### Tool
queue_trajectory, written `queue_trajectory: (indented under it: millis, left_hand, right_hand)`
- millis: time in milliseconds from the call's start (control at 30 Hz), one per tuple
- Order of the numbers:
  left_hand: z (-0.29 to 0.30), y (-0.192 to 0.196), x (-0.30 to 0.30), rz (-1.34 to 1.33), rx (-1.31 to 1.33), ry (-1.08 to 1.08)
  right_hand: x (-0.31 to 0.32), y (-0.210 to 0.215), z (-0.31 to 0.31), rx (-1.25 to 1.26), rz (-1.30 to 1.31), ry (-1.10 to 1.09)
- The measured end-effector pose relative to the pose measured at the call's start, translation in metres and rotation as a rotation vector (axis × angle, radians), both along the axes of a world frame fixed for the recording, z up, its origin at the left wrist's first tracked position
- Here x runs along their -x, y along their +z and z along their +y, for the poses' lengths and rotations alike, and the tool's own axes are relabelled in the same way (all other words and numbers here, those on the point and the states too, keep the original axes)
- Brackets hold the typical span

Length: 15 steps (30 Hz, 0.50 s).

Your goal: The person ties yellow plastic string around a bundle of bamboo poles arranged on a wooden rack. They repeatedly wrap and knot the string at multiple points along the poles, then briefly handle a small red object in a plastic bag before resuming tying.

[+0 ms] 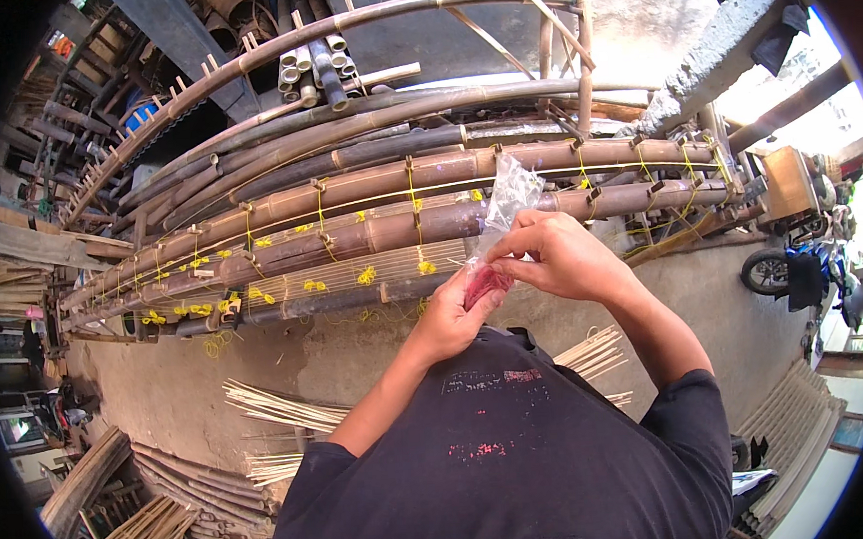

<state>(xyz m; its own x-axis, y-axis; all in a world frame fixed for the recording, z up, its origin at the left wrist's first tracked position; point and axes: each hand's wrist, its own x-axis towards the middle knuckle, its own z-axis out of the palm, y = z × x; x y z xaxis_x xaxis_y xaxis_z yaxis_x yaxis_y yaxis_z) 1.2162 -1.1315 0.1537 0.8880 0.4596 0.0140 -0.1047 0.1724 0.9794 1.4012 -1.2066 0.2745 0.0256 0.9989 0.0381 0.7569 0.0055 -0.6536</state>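
My left hand point(451, 317) grips the lower end of a small clear plastic bag point(503, 204) that holds something red point(484, 283) at the bottom. My right hand point(556, 255) pinches the same bag a little higher, fingers closed on the plastic. The bag's crumpled top sticks up in front of a bamboo frame point(369, 190) lashed with yellow ties point(364, 275). Both hands are close together, in front of my chest, above my dark shirt.
Long curved bamboo poles point(274, 48) are stacked behind the frame. Thin pale bamboo slats point(283, 406) lie on the concrete floor point(164, 381), with more bundles point(133, 529) at lower left. A motorcycle point(793, 270) stands at the right, near corrugated sheets point(801, 426).
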Motion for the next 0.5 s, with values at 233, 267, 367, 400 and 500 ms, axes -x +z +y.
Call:
queue_trajectory:
  millis: [233,267,367,400,500]
  left_hand:
    - [0.008,0.012,0.005,0.128,-0.111,-0.012]
    - [0.008,0.010,0.006,0.121,-0.135,-0.009]
    - [0.007,0.005,0.008,0.109,-0.196,0.012]
    - [0.006,0.007,0.009,0.111,-0.209,0.028]
    - [0.008,0.015,0.009,0.146,-0.244,0.051]
  right_hand:
    - [0.001,-0.009,0.005,-0.018,0.077,0.146]
    - [0.003,-0.009,0.006,-0.003,0.049,0.121]
    - [0.008,-0.008,0.008,0.026,-0.031,0.075]
    - [0.009,-0.008,0.008,0.027,-0.054,0.081]
    - [0.012,-0.010,0.006,0.054,-0.141,0.097]
